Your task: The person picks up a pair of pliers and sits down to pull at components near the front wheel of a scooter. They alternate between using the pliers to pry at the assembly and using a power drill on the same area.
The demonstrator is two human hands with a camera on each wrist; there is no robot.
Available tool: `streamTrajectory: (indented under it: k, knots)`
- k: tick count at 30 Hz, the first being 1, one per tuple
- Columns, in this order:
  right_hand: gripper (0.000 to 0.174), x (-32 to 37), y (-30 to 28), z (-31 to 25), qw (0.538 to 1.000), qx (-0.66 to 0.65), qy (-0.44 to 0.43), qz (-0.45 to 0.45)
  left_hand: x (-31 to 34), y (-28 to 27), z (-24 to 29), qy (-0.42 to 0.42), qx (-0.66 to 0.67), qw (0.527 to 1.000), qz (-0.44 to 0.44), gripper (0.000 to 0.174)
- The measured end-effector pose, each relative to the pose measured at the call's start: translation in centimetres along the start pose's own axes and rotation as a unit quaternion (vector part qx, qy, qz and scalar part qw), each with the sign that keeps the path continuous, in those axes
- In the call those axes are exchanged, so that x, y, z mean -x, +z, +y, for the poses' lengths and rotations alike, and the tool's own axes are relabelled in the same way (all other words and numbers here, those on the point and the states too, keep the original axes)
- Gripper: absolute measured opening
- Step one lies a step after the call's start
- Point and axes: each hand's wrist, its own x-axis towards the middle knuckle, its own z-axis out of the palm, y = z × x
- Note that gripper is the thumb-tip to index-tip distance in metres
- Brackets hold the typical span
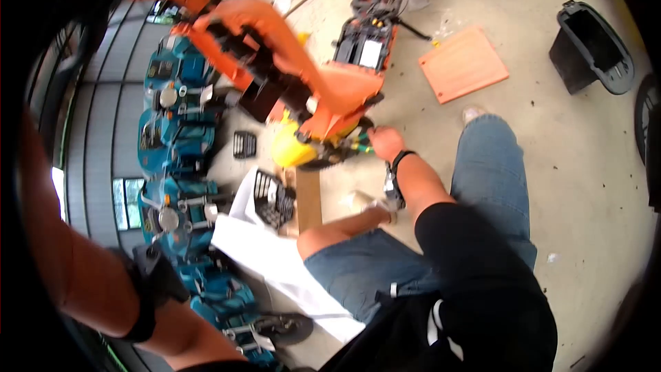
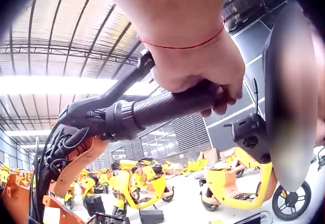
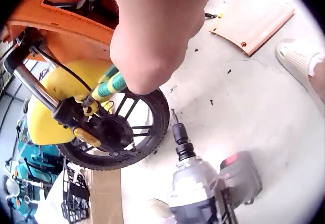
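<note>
My left hand point(image 2: 203, 64) grips the black rubber handlebar grip point(image 2: 170, 107) of an orange scooter point(image 1: 275, 27); a brake lever point(image 2: 114, 89) runs beside it. In the head view the left forearm shows, but its hand is lost in the dark edge. Low at the front wheel point(image 3: 163, 114), my right hand point(image 1: 387, 142) holds pliers point(image 3: 110, 85) by their green and yellow handles. Their head points at the fork end near the wheel hub point(image 3: 112, 132), by a thin black cable. A yellow mudguard point(image 1: 290, 148) covers part of the wheel.
A cordless impact driver point(image 3: 193, 188) shows below the right hand. On the floor are an orange panel point(image 1: 463, 65), loose screws, a grey-rimmed black bin point(image 1: 575, 62), a black basket point(image 1: 272, 200) and cardboard point(image 1: 308, 200). Teal scooters point(image 1: 175, 145) line the left; yellow scooters point(image 2: 236, 183) stand beyond.
</note>
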Motion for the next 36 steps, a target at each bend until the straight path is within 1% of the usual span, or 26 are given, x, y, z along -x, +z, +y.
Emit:
streamTrajectory:
  k: [2, 4, 6, 7, 8, 10, 12, 13, 14, 16, 17, 18, 20, 23, 24, 26, 28, 29, 30, 31, 32, 33, 34, 35, 36]
  knots:
    - [0.022, -1.8, 0.4, 1.6, 0.997, 0.044, -0.054, -0.021, 0.1, 0.3, -0.1, 0.009, -0.011, 1.0, 0.001, 0.018]
    - [0.026, -3.4, 0.1, 2.7, 0.994, 0.026, -0.097, -0.033, 0.1, 0.7, 0.0, 0.014, -0.016, 1.0, -0.013, 0.018]
    - [0.027, -5.5, -2.2, 3.4, 0.972, 0.116, -0.174, -0.107, 0.2, 1.1, -0.5, 0.013, -0.024, 1.0, -0.015, 0.019]
    - [0.025, -6.1, -2.1, 3.7, 0.962, 0.154, -0.2, -0.104, 0.2, 1.4, -0.7, 0.011, -0.021, 0.999, -0.021, 0.019]
    - [0.025, -6.5, -1.9, 4.2, 0.959, 0.154, -0.233, -0.04, 0.4, 1.5, -1.0, 0.009, -0.024, 0.999, -0.02, 0.019]
    - [0.026, -6.0, -1.6, 3.8, 0.973, 0.108, -0.194, -0.071, 0.5, 1.8, -1.4, 0.011, -0.022, 0.999, -0.024, 0.019]
    - [0.025, -4.8, -3.2, 3.2, 0.979, 0.071, -0.161, -0.103, 0.7, 1.5, -1.4, 0.011, -0.022, 0.999, -0.032, 0.019]
    - [0.023, -4.0, -2.4, 2.8, 0.988, 0.059, -0.129, -0.059, 0.7, 1.6, -1.5, 0.012, -0.02, 0.999, -0.032, 0.019]
    - [0.027, -3.6, -2.4, 2.3, 0.992, 0.029, -0.105, -0.067, 0.8, 1.5, -1.6, 0.017, -0.021, 0.999, -0.034, 0.019]
    - [0.032, -2.4, -2.9, 1.3, 0.992, 0.027, -0.073, -0.097, 1.0, 1.4, -1.7, 0.013, -0.02, 0.999, -0.033, 0.02]
    - [0.033, -1.8, -1.4, 0.4, 0.993, 0.029, -0.036, -0.109, 1.2, 1.2, -1.8, 0.015, -0.021, 0.999, -0.033, 0.02]
    - [0.038, -1.3, -2.2, -0.3, 0.987, -0.005, 0.001, -0.162, 1.3, 1.1, -1.7, 0.014, -0.02, 0.999, -0.033, 0.02]
    - [0.044, 0.3, -2.5, -2.1, 0.981, -0.019, 0.059, -0.185, 1.5, 1.1, -1.7, 0.011, -0.016, 0.999, -0.033, 0.02]
    - [0.052, 1.1, -3.2, -4.7, 0.96, 0.022, 0.12, -0.251, 1.8, 0.9, -1.9, 0.014, -0.012, 1.0, -0.021, 0.021]
    - [0.053, 1.1, -1.8, -5.1, 0.965, 0.036, 0.107, -0.238, 2.1, 0.8, -1.9, 0.015, -0.01, 1.0, -0.017, 0.021]
    - [0.057, 2.0, 2.7, -6.1, 0.971, 0.062, 0.078, -0.219, 2.5, 0.7, -2.0, 0.01, 0.0, 1.0, -0.008, 0.021]
    - [0.072, 2.9, 5.5, -8.6, 0.957, 0.084, 0.131, -0.246, 3.0, 0.6, -2.0, 0.001, 0.016, 1.0, 0.025, 0.021]
    - [0.073, 3.1, 3.7, -9.8, 0.957, 0.001, 0.177, -0.231, 3.3, 0.5, -2.0, -0.003, 0.027, 0.999, 0.044, 0.022]
    - [0.075, 3.5, 2.1, -10.8, 0.948, -0.08, 0.223, -0.212, 3.7, 0.3, -1.9, -0.018, 0.048, 0.996, 0.077, 0.022]
    - [0.075, 3.3, 1.8, -12.2, 0.938, -0.078, 0.252, -0.225, 4.5, 0.4, -1.6, -0.04, 0.074, 0.989, 0.119, 0.022]
    - [0.079, 3.1, -0.2, -12.9, 0.912, -0.098, 0.288, -0.276, 5.4, 0.9, -1.2, -0.075, 0.115, 0.977, 0.162, 0.022]
    - [0.084, 2.8, -1.2, -13.1, 0.891, -0.117, 0.311, -0.31, 6.6, 2.0, -0.7, -0.131, 0.167, 0.957, 0.198, 0.022]
    - [0.089, 2.7, -1.3, -13.4, 0.869, -0.135, 0.33, -0.344, 8.0, 3.6, 0.1, -0.198, 0.224, 0.927, 0.226, 0.022]
    - [0.096, 2.9, 0.3, -13.7, 0.87, -0.175, 0.334, -0.318, 9.8, 5.9, 0.9, -0.268, 0.278, 0.888, 0.248, 0.023]
    - [0.096, 3.0, 0.2, -14.0, 0.858, -0.185, 0.339, -0.338, 11.4, 8.5, 1.9, -0.37, 0.361, 0.817, 0.255, 0.013]
